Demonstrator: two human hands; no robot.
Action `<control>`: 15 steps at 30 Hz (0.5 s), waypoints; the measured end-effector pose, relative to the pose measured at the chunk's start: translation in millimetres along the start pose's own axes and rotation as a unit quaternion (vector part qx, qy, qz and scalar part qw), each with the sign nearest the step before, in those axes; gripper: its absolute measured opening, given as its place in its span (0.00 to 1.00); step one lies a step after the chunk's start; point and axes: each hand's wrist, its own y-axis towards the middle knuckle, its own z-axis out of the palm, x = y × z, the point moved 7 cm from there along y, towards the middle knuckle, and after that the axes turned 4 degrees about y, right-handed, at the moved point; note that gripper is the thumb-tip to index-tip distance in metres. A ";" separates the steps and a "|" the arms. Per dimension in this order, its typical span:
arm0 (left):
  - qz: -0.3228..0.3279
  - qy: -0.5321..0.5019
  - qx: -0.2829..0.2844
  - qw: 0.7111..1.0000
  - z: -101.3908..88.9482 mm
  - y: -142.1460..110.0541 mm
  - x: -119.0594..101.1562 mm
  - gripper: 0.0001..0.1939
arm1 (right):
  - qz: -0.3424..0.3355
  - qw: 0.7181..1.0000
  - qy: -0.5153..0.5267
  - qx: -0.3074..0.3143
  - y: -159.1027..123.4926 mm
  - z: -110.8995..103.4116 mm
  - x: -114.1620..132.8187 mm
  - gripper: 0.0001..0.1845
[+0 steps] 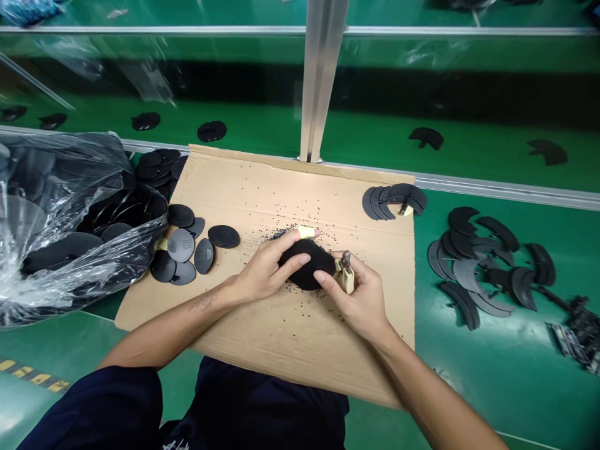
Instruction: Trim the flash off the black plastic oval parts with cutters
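My left hand grips a black plastic disc over the cardboard sheet, thumb on its face and a taped index finger along its far side. At the disc's right side, my right hand is closed around a small tool with yellowish wrapping and a dark brown end; its exact kind is unclear. The right thumb presses against the disc's edge. Tiny black scraps lie scattered around and beneath the disc.
Under my hands lies a cardboard sheet. Left are several oval black discs and a clear plastic bag full of discs. Right are curved black pieces and a dark clump of parts. A metal post rises behind.
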 end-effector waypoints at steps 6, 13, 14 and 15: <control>0.126 0.119 0.018 0.985 3.4 -6.5 -16.0 0.18 | -0.005 1.000 -0.004 0.025 5.3 -2.2 2.1 0.13; 0.110 0.123 0.019 0.986 4.1 -8.7 -14.6 0.19 | -0.084 0.994 -0.061 0.047 1.7 -0.9 9.5 0.05; 0.096 0.094 0.000 0.991 0.0 -7.1 -14.0 0.19 | -0.098 0.992 -0.067 0.036 0.5 -2.0 10.8 0.04; 0.084 0.066 -0.018 0.994 -4.2 -5.7 -13.5 0.17 | -0.113 0.991 -0.069 0.028 -0.7 -2.8 12.1 0.04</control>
